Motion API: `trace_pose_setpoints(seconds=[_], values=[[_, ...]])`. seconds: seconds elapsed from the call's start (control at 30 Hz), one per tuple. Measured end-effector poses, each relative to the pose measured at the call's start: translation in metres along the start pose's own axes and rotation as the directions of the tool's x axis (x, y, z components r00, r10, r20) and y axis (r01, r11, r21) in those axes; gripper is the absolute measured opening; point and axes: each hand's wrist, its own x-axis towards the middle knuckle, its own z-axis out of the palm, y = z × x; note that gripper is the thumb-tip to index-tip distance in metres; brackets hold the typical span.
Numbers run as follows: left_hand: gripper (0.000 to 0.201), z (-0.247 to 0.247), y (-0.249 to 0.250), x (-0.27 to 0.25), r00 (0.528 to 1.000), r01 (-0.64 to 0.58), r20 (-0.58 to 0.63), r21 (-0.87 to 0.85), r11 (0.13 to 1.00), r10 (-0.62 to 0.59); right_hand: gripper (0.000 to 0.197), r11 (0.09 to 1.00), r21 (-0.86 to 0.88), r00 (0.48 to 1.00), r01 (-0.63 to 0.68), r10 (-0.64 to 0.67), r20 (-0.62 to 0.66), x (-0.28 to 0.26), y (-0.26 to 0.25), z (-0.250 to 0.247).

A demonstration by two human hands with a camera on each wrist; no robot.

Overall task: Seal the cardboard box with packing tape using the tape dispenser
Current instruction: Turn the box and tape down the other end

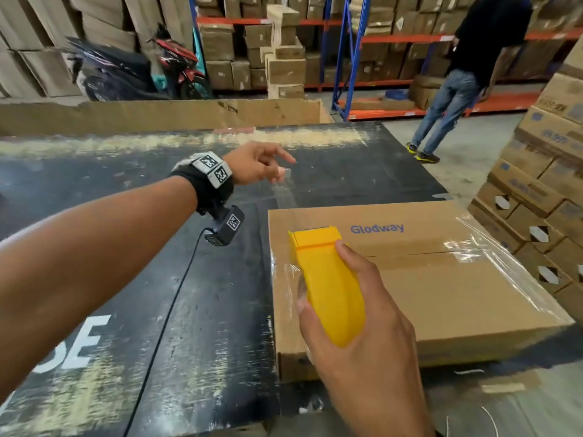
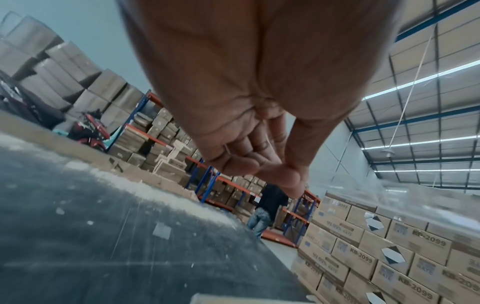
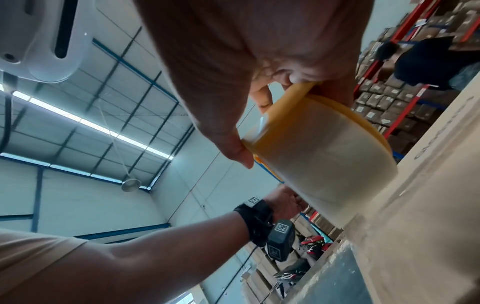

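A flat cardboard box [image 1: 441, 294] printed "Glodway" lies on the right part of the black table [image 1: 157, 310]. Clear tape shines along its right and left edges. My right hand [image 1: 321, 279] grips a yellow tape dispenser [image 1: 315, 241] over the box's left edge, with its blade end pointing away from me. A clear tape strip [image 1: 285, 197] runs from the dispenser out past the box's far edge. My left hand [image 1: 279, 173] pinches its free end above the table. In the left wrist view, thumb and fingers of the left hand [image 2: 280, 164] meet. The right wrist view shows the right hand [image 3: 252, 127] around the tape roll [image 3: 324, 160], which touches the box [image 3: 428, 205].
A person [image 1: 467, 77] in a dark shirt and jeans stands at the back right by blue and orange racks [image 1: 350, 58]. Stacked cartons [image 1: 542, 190] rise close to the table's right side. Motorbikes [image 1: 132, 67] are parked at the back left. A cardboard sheet [image 1: 157, 113] borders the table's far edge.
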Motion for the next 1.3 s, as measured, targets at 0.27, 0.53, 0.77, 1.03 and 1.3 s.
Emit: trace_pose_setpoints(seconds=[0.27, 0.53, 0.77, 1.03, 1.3], values=[[0.031, 0.02, -0.069, 0.036, 0.995, -0.002, 0.103, -0.055, 0.998, 0.007, 0.078, 0.989, -0.077, 0.992, -0.125, 0.122, -0.035, 0.026, -0.016, 0.048], [0.033, 0.031, -0.101, 0.05, 0.986, 0.034, 0.168, -0.117, 0.993, -0.014, 0.075, 0.971, -0.139, 0.981, -0.193, 0.189, -0.041, 0.039, -0.015, 0.061], [0.035, 0.048, -0.121, 0.042, 0.954, 0.184, 0.261, -0.121, 0.975, -0.148, 0.075, 0.954, -0.183, 0.971, -0.237, 0.236, -0.028, 0.039, -0.014, 0.066], [0.027, 0.048, -0.124, 0.0, 0.998, -0.053, -0.038, -0.021, 0.998, 0.053, 0.073, 0.95, -0.185, 0.968, -0.251, 0.251, -0.027, 0.037, -0.013, 0.064], [0.039, 0.07, -0.103, -0.045, 0.959, -0.275, 0.09, 0.047, 0.96, 0.27, 0.075, 0.946, -0.199, 0.964, -0.256, 0.264, 0.016, 0.038, -0.019, 0.061]])
